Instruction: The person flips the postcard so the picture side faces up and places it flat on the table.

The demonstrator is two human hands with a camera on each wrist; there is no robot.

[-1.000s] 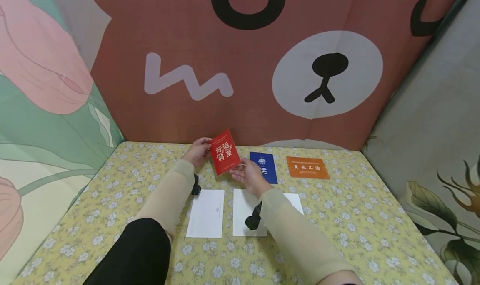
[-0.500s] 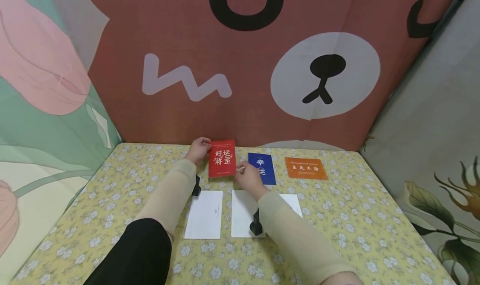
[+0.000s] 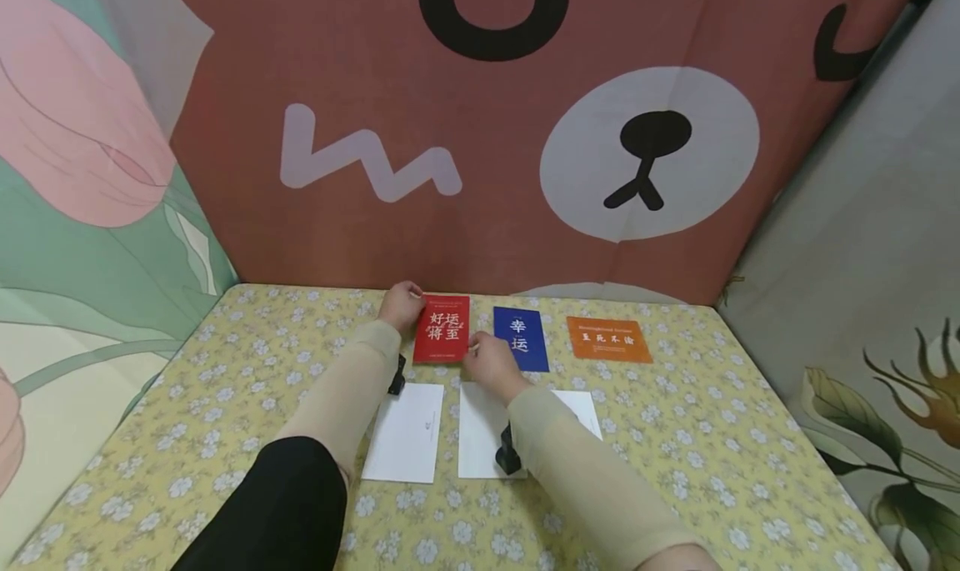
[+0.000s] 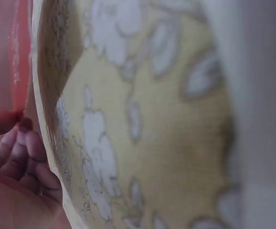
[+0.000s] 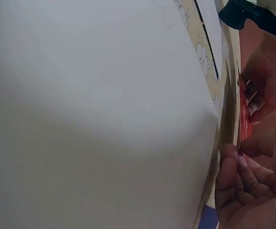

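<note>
Card, red, near the back of the cloth

My left hand pinches its upper left corner, my right hand its lower right edge. I'd keep both sides level, squared with the blue card; contact with the cloth I cannot judge. Orange card lies beyond, white cards nearer me. The cloth is yellow, floral; a bear backdrop rises behind.

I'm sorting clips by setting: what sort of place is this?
Probably a small indoor filming corner: a flowered tabletop, a big cartoon bear backdrop behind it, and plant-print panels at both sides.
</note>
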